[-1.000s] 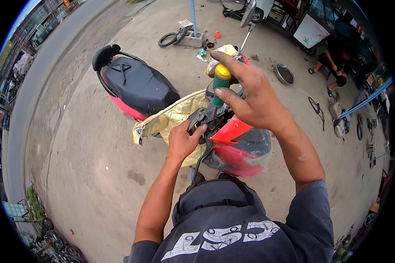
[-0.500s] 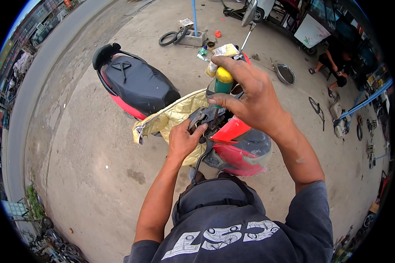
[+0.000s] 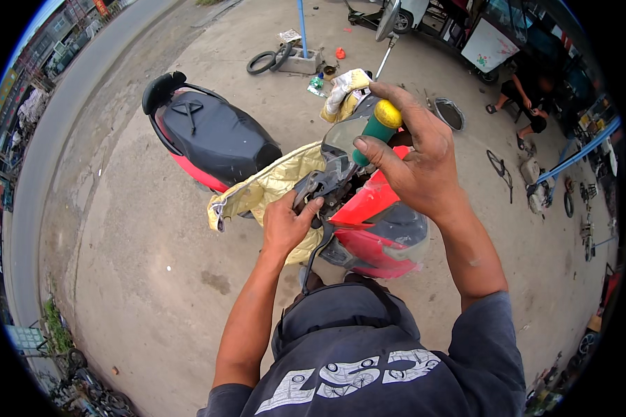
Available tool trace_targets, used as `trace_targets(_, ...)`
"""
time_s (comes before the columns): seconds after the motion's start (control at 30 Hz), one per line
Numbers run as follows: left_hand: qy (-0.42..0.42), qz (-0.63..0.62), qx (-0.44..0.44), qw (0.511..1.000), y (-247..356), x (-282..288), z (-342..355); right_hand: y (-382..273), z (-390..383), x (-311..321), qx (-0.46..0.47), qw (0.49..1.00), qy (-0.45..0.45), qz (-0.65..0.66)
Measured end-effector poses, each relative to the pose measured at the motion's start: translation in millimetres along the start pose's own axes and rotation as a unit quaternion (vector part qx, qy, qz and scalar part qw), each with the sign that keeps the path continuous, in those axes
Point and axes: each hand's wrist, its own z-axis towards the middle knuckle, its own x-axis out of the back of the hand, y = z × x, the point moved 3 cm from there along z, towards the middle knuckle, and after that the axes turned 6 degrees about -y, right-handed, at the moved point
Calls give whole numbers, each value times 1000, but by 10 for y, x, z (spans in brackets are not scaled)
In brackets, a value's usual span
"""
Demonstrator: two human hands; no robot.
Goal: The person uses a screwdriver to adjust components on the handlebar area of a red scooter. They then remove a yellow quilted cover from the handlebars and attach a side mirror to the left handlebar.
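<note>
My right hand (image 3: 424, 160) grips the green, yellow-capped screwdriver handle (image 3: 375, 132), held tilted over the opened front of the red scooter (image 3: 358, 243). My left hand (image 3: 286, 226) holds the dark assembly (image 3: 314, 186) just below and left of the handle, thumb pressed on it. The screwdriver's tip is hard to make out. A yellow quilted cover (image 3: 261, 187) drapes beside my left hand, and a white-and-yellow bundle (image 3: 344, 94) sits by the mirror stem. The black seat (image 3: 219, 139) lies to the upper left.
A seated person (image 3: 528, 101) is at upper right, near a three-wheeled vehicle (image 3: 490, 45). Also about are a basin (image 3: 448, 115), two tires (image 3: 261, 62), a blue post (image 3: 302, 28) in a concrete block, scattered parts (image 3: 535, 194) at right, and a road (image 3: 31, 194) at left.
My right hand and the screwdriver have moved right, and the handle is now more tilted, its top leaning right. My left hand has stayed nearly in place.
</note>
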Motion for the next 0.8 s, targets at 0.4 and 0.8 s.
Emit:
trace_targets(0.4,0,12,-8,1000,1,-20,-2,244,-572,105,-24,997,75,-15)
trace_targets(0.8,-4,27,-9,1000,82,1,-9,290,-702,60,-17,995,99,0)
